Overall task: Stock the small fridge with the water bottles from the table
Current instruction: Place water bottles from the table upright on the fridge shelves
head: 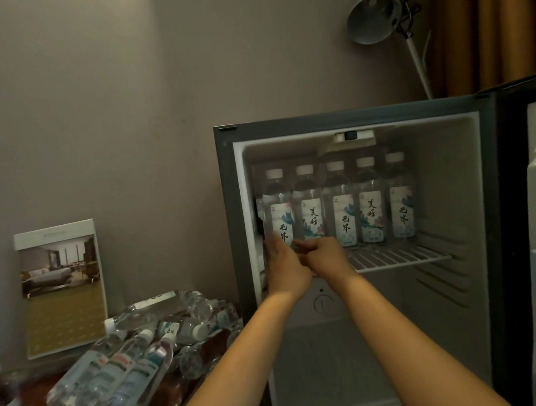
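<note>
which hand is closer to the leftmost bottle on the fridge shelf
Left. The left hand is at the base of the leftmost bottle, covering its lower part. The right hand is further right, in front of the base of the second bottle.

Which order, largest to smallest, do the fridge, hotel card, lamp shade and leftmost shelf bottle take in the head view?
1. fridge
2. hotel card
3. lamp shade and leftmost shelf bottle look alike in size, so unranked.
</note>
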The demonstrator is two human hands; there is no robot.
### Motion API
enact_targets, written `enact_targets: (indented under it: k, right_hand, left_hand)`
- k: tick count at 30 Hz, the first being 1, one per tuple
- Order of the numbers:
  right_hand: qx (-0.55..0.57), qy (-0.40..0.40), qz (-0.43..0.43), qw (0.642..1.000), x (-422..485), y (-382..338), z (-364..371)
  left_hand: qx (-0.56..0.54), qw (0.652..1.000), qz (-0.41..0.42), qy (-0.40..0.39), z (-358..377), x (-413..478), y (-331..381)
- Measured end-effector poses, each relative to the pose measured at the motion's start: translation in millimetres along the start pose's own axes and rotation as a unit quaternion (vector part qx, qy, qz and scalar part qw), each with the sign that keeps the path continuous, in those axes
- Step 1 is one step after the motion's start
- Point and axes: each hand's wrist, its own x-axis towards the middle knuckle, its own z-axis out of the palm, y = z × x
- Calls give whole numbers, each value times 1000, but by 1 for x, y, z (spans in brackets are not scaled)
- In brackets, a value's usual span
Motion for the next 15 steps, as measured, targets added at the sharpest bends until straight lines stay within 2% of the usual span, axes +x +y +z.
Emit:
enact_targets:
  k: [3, 5, 8, 12, 15]
  right_hand:
    - [42, 35, -5, 998, -15, -3, -2]
    - [103, 64, 2, 993, -31, -8, -3]
    - [187, 63, 40, 980, -62, -14, -3]
    - [232, -33, 95, 967, -106, -8, 9]
    - [184, -151, 138, 961, -132, 7, 29]
  left_hand:
    - [15, 1000, -3, 16, 2, -17, 5]
    - [-16, 1000, 6, 20, -1, -35, 3]
    - [-63, 990, 121, 35, -12, -71, -14]
    - [-63, 967, 213, 121, -29, -110, -58]
    - [-46, 964, 186, 186, -46, -128, -99]
